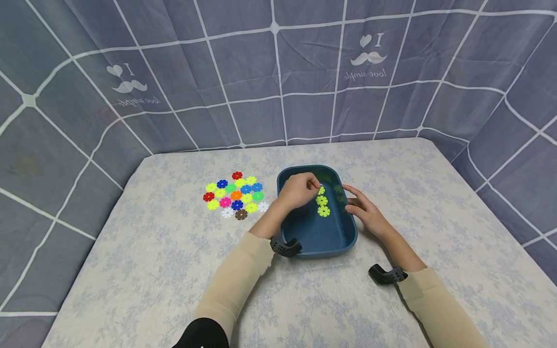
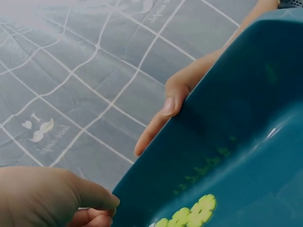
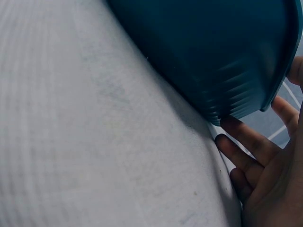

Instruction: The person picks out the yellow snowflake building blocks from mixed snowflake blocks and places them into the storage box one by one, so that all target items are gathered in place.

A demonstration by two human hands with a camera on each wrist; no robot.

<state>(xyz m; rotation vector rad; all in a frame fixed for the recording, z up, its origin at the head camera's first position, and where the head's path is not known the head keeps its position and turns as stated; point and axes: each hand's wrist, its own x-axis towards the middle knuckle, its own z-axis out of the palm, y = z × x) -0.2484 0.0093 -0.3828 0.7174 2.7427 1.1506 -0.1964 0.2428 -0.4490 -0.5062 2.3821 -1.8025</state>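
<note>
Left hand (image 1: pixel 299 189) reaches into blue tray (image 1: pixel 313 238); backdrop (image 1: pixel 304 113) reads "love simple", mirrored

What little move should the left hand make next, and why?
Probably ease the left hand off the far end of the row of yellow-green notched discs: its fingers partly hide the farthest disc, so whether they grip it is unclear. That disc seems in line with the others inside the blue rectangular plastic tray, which the right hand touches at the side.
</note>
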